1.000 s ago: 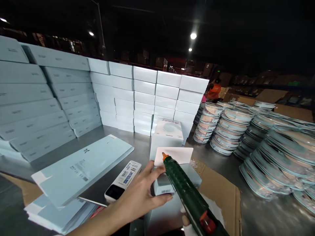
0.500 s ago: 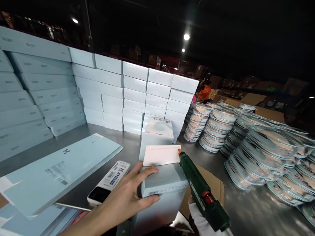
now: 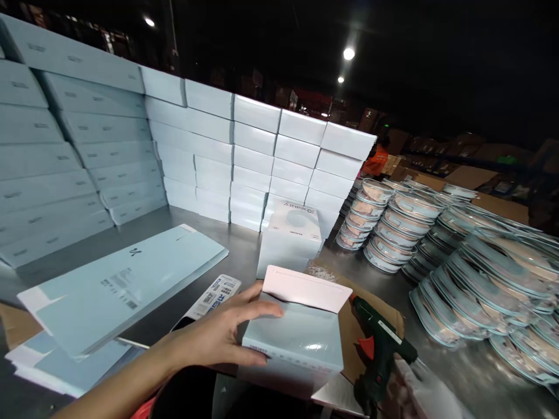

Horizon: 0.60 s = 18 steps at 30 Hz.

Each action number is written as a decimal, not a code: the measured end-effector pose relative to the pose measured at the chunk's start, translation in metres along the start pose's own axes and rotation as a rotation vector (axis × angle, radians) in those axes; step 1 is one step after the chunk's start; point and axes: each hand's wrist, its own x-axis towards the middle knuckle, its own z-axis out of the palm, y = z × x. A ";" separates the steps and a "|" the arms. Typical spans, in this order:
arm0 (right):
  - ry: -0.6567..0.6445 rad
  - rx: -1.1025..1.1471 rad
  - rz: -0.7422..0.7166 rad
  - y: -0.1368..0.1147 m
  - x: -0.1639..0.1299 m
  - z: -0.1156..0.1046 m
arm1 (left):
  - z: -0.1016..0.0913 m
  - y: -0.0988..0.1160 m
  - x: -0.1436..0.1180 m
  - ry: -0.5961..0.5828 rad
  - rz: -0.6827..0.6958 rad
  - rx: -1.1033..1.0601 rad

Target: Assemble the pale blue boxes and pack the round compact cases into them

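My left hand (image 3: pixel 227 326) grips the left side of a light blue box (image 3: pixel 297 337), thumb on the front and fingers on top. The box's pale pink flap (image 3: pixel 308 288) stands up along its far edge. To the right, a dark green glue gun (image 3: pixel 378 331) with a red trigger is over a cardboard sheet (image 3: pixel 347 349), nozzle toward the flap. My right hand (image 3: pixel 410 381), in white fabric, is blurred at the gun's rear; its fingers are off the trigger, and whether they still touch the gun is unclear.
Flat light blue cartons (image 3: pixel 126 279) lie on the left of the metal table (image 3: pixel 244 250), beside a white labelled device (image 3: pixel 213 297). A wall of blue boxes (image 3: pixel 253 139) rises behind a printed box (image 3: pixel 294 221). Stacked clear round containers (image 3: pixel 463 291) fill the right. A person in orange (image 3: pixel 376 160) is far back.
The glue gun has dropped away from the flap's right corner to the lower right, and my right hand has shifted right. The box has tilted and turned in my left hand.
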 end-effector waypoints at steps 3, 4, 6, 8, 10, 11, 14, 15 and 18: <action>-0.031 0.004 -0.209 -0.018 -0.004 0.012 | -0.001 0.001 0.001 0.005 -0.001 -0.013; -0.125 0.049 -0.330 -0.026 -0.006 0.023 | 0.001 0.000 0.000 0.005 0.001 -0.020; -0.382 0.121 -0.528 -0.038 -0.011 0.047 | 0.006 -0.005 -0.002 0.004 0.012 -0.034; -0.541 0.112 -0.643 -0.041 -0.016 0.065 | 0.016 -0.013 -0.004 0.071 0.076 -0.102; -0.567 0.055 -0.719 -0.038 -0.022 0.074 | 0.027 -0.022 -0.007 0.201 0.213 -0.200; -0.558 0.035 -0.748 -0.036 -0.024 0.075 | 0.031 -0.026 -0.008 0.260 0.283 -0.232; -0.563 -0.005 -0.794 -0.036 -0.031 0.075 | 0.034 -0.029 -0.010 0.282 0.373 -0.190; -0.570 -0.016 -0.817 -0.039 -0.032 0.075 | 0.032 -0.027 -0.010 0.234 0.356 -0.137; -0.582 -0.066 -0.842 -0.050 -0.034 0.081 | 0.019 -0.012 -0.010 0.058 0.261 0.046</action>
